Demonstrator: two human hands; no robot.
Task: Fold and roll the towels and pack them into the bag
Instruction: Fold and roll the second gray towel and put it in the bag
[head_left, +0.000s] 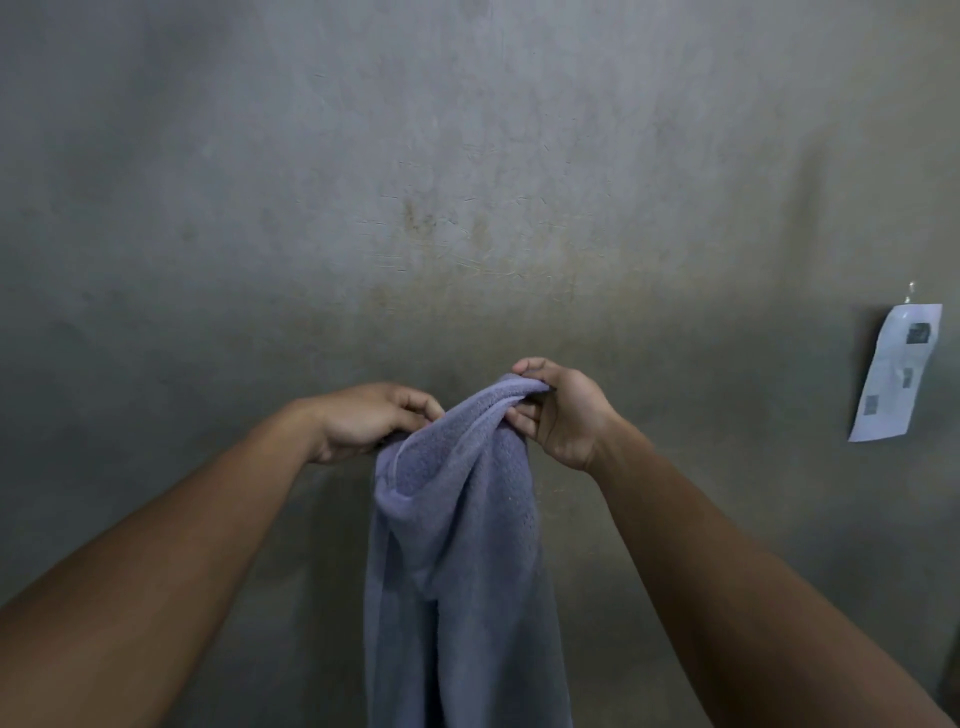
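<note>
In front of a bare, stained grey concrete wall (467, 182), both arms reach forward and hold up a soft lavender-blue terry towel (457, 545). The left hand (363, 421) pinches the bunched top edge of the towel between curled fingers and thumb. The right hand (561, 410) grips the same gathered edge just beside it, slightly higher, with the fingers wrapped round a fold. The two hands are close together, so the cloth hangs in a narrow, rumpled column with a hollow fold below the left hand. To either side of the towel the wall is open. A white sheet of paper with dark printed squares (896, 371) hangs on the wall well to the right, apart from the hands. The towel's lower end runs out of the bottom edge of the view, so its length and bottom hem cannot be seen. The print on the paper is too blurred to read.
</note>
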